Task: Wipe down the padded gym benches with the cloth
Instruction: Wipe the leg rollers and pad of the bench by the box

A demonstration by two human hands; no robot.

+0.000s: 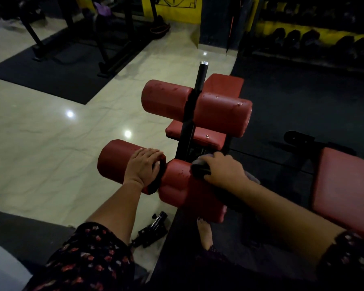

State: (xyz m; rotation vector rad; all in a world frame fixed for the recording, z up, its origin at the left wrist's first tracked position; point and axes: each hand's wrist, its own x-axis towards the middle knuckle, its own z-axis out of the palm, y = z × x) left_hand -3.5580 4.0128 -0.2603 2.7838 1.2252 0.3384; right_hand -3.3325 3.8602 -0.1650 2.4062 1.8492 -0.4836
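Head-worn view, forward and down

Red roller pads (219,114), black post (199,80), cream marbled floor (51,143), dark floral sleeve (88,259), cloth (199,160) perhaps grey.

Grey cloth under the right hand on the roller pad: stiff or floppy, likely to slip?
Probably floppy: the cloth bunches and folds under the right hand. It may slide easily, since the red roller pad looks like smooth vinyl.

The short left sleeve (88,255) and right sleeve (353,255) are black fabric printed with small red and pink flowers. One foot (205,234), seen between them, is bare.
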